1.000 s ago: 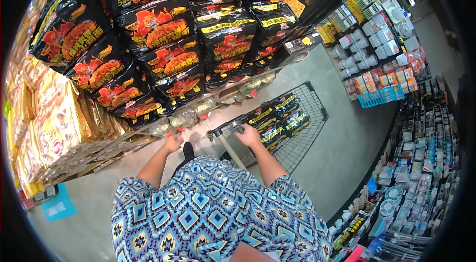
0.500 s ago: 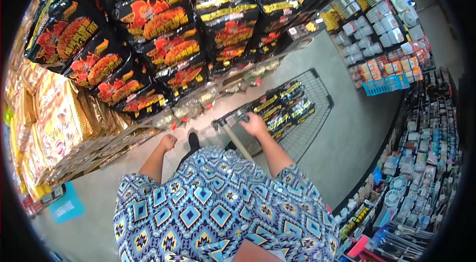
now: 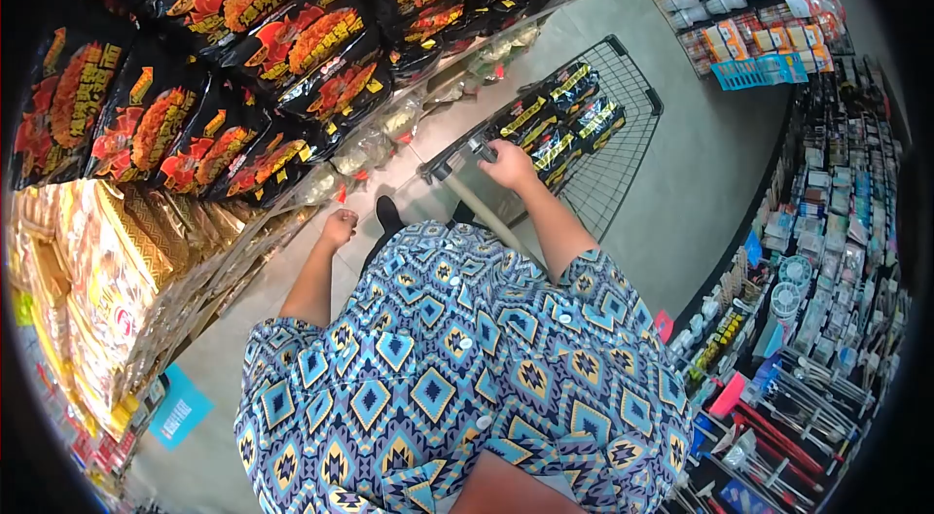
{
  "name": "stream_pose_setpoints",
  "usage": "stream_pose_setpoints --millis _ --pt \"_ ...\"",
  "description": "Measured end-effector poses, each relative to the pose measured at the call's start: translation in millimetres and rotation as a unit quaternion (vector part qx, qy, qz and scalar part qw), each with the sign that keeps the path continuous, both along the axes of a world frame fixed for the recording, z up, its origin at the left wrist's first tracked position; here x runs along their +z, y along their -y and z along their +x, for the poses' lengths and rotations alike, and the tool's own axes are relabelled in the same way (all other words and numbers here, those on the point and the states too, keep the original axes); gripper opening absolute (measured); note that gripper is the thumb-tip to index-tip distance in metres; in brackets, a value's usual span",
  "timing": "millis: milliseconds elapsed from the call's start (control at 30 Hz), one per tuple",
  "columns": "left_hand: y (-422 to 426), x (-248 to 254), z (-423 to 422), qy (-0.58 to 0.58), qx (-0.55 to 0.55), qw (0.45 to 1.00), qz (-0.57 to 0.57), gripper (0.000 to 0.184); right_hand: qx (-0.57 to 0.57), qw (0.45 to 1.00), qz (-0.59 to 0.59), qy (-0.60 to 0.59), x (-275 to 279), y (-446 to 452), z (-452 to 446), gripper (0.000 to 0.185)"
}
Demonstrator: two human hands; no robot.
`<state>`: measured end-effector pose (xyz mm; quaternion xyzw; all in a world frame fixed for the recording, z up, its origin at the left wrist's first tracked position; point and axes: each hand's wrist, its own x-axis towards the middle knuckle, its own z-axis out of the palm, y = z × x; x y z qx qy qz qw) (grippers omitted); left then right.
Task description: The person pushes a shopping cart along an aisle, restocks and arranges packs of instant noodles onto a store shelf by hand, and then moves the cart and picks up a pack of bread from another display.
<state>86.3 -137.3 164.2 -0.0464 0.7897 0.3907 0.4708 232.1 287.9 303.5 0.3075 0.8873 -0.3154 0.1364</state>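
My right hand (image 3: pixel 510 166) is closed on a dark fitting at the near end of a wire shopping cart (image 3: pixel 623 164), just beyond its pale handle bar (image 3: pixel 484 212). Several black noodle packs (image 3: pixel 555 149) with yellow lettering lie inside the cart. My left hand (image 3: pixel 339 228) hangs low beside the shelf edge, its fingers loosely curled with nothing visible in them. Close in front of it are clear bags (image 3: pixel 355 162) with red tags on the lower shelf. Above these stand rows of black instant noodle packs (image 3: pixel 316 37) with red and orange print.
Gold-coloured packages (image 3: pixel 117 271) fill the display on the left. To the right, a curved rack (image 3: pixel 817 251) holds many small hanging goods. Beyond the cart is a stand with a blue basket (image 3: pixel 759 72). A blue sign (image 3: pixel 180 407) sits at lower left. Grey floor (image 3: pixel 700 212) runs between the displays.
The view has shifted forward and turned slightly; shelves and cart appear higher in the frame. My right hand stays at the cart's near end. My left hand still hangs curled by the shelf.
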Motion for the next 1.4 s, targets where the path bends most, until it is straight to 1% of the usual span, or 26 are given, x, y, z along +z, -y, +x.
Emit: stream_pose_setpoints --millis 100,233,300,367,400,500,567,600,667,733,767,800,833,867,900,933,967,1000,1033,1067,1100,1167,1200,1300,1333,1400 --pt "10.9 -4.8 -7.8 -0.001 -0.006 1.0 -0.001 0.026 0.0 0.999 0.029 0.021 -7.8 3.6 3.4 0.058" --pt "2.3 5.5 -1.0 -0.011 -0.033 0.999 -0.022 0.033 -0.099 0.989 0.113 -0.005 7.1 -1.2 20.2 0.069" --pt "8.5 3.8 -3.0 -0.008 -0.057 0.998 -0.025 0.035 -0.075 0.986 0.119 -0.091 1.0 -4.9 39.1 0.075" --pt "40.4 -11.2 -15.9 0.003 -0.07 0.997 -0.02 0.038 -0.007 0.988 0.118 -0.1 -7.4 1.4 56.4 0.078" --pt "16.4 -7.6 -1.4 -0.009 -0.091 0.995 -0.033 0.039 -0.016 0.991 0.111 -0.077 -4.7 -33.2 81.7 0.08" --pt "19.6 -8.7 -1.0 -0.023 -0.153 0.986 -0.065 0.039 -0.092 0.995 0.021 0.011 -8.7 -46.0 86.6 0.079" --pt "35.9 -26.8 -7.1 -0.046 -0.223 0.969 -0.096 0.041 -0.11 0.991 0.032 0.066 -1.6 -39.9 76.9 0.077" --pt "34.0 -22.2 -9.9 -0.045 -0.222 0.969 -0.098 0.041 -0.129 0.984 0.046 0.116 1.9 -38.0 71.6 0.074" --pt "31.3 -2.6 -9.3 -0.071 -0.245 0.962 -0.096 0.031 -0.121 0.986 0.044 0.105 -8.2 -36.3 77.8 0.072" --pt "46.9 -40.1 -13.7 -0.178 -0.344 0.922 0.013 0.021 -0.108 0.992 0.038 0.043 -30.6 -41.9 84.4 0.069" --pt "41.3 -36.9 -12.5 -0.238 -0.406 0.882 0.011 0.018 -0.105 0.994 0.028 0.0 -42.7 -45.8 89.2 0.066" --pt "49.2 -84.8 -25.7 -0.384 -0.605 0.697 0.042 0.024 -0.085 0.996 0.024 -0.018 -36.3 -44.1 84.4 0.062" --pt "25.7 -44.0 -11.9 -0.195 -0.34 0.918 -0.053 0.033 -0.085 0.996 0.008 -0.019 -24.5 -39.2 79.3 0.059" --pt "49.3 -135.6 -12.2 -0.315 -0.462 0.829 -0.017 0.041 -0.067 0.993 -0.03 -0.092 -58.3 -45.7 87.7 0.058" --pt "40.2 -124.0 -3.9 -0.273 -0.36 0.891 -0.047 0.043 -0.047 0.993 -0.057 -0.088 -48.7 -43.6 85.1 0.058" --pt "28.1 -87.7 0.1 -0.273 -0.328 0.904 -0.007 0.039 -0.034 0.996 -0.053 -0.06 -32.9 -40.0 82.4 0.059" --pt "17.6 -64.0 0.5 -0.269 -0.345 0.898 0.04 0.033 0.004 0.998 -0.054 -0.045 -17.9 -37.3 77.8 0.06" --pt "1.1 -21.3 4.1 -0.231 -0.315 0.919 0.06 0.027 -0.001 0.99 -0.137 -0.025 -7.0 -38.3 73.2 0.063" --pt "-10.5 -28.8 6.4 -0.205 -0.284 0.931 0.099 0.02 -0.006 0.976 -0.219 0.001 1.0 -38.4 64.9 0.067" --pt "-26.9 -10.4 13.6 -0.097 -0.163 0.977 0.099 0.028 -0.029 0.971 -0.235 0.016 19.3 -31.8 53.9 0.06" --pt "-43.9 7.1 16.9 0.043 -0.107 0.987 0.108 0.042 -0.054 0.966 -0.251 0.034 31.7 -27.2 47.3 0.054" --pt "-81.6 93.9 22.9 0.094 -0.082 0.984 0.126 0.056 0.03 0.985 -0.172 0.018 9.1 -25.5 52.4 0.046" --pt "-93.5 113.0 29.4 0.106 -0.077 0.981 0.14 0.062 0.092 0.986 -0.122 -0.068 -48.0 -35.2 66.9 0.048" --pt "-125.1 141.5 56.9 0.105 -0.08 0.972 0.197 0.076 0.084 0.993 -0.075 -0.02 -48.8 -23.6 65.6 0.045" --pt "-130.2 137.7 61.4 0.109 -0.078 0.97 0.201 0.076 0.103 0.992 -0.07 0.015 -42.3 -24.5 56.6 0.043" --pt "-149.9 134.5 82.4 -0.002 -0.073 0.975 0.208 0.061 0.128 0.99 -0.059 0.005 -37.8 -30.2 55.2 0.041"
